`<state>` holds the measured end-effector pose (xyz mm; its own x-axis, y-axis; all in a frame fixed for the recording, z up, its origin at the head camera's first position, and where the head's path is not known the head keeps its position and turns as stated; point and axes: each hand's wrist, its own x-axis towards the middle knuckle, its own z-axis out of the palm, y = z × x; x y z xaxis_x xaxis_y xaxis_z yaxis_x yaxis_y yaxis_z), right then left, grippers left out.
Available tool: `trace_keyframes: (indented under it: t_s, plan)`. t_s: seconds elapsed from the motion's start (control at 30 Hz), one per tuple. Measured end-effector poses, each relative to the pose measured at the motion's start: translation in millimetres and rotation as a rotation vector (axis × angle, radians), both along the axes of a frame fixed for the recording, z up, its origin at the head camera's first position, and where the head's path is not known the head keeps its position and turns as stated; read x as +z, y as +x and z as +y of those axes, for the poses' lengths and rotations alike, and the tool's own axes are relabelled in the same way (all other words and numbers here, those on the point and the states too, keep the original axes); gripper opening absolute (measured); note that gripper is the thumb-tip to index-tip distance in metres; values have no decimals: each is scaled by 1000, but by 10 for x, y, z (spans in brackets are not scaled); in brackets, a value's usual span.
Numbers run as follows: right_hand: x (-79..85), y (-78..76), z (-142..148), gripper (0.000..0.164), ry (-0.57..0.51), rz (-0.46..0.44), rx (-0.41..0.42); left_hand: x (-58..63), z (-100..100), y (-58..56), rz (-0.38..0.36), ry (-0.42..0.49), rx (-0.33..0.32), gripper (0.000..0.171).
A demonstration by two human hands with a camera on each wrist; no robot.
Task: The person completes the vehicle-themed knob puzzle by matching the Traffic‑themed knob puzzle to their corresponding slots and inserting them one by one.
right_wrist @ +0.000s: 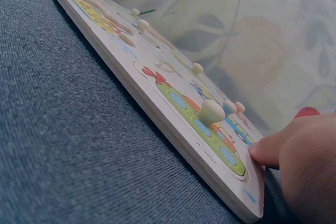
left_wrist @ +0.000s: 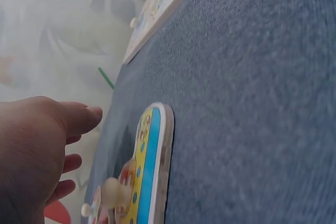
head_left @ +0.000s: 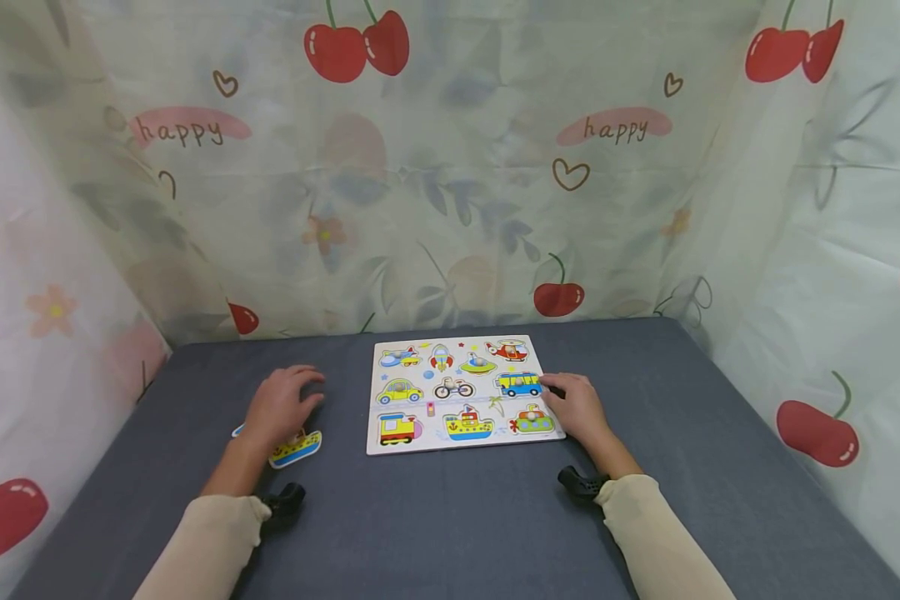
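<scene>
My left hand is above the left side of the table, its fingers loosely bent and holding nothing. Just beneath it lies a boat puzzle piece, yellow and blue with a wooden knob, seen close up in the left wrist view. A second piece pokes out from behind that hand, mostly hidden. In the middle lies a white wooden puzzle board with vehicle pictures. At its right edge rests my right hand, thumb and finger touching the rim near the bus; its remaining fingers are hidden.
On the board, a submarine piece with a knob sits in its slot; the boat recess shows a printed picture and no knob. A dark grey cloth covers the table. Patterned curtains hang behind and at both sides.
</scene>
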<state>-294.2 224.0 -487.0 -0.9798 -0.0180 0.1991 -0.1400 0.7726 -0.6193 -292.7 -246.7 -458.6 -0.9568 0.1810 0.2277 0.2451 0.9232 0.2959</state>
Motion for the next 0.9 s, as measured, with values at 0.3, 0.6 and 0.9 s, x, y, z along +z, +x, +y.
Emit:
trace_keyframes:
  t_s: [0.3,0.6,0.9]
  plan:
    - [1,-8,11,34,2,4,-2,-20,-100,15,-24,19,13,29]
    - [-11,-12,3,34,4,14,1,-63,-204,-16,-18,-10,55,29]
    - [-4,0,6,34,-1,-4,-5,-42,-280,-1,-25,-4,65,30]
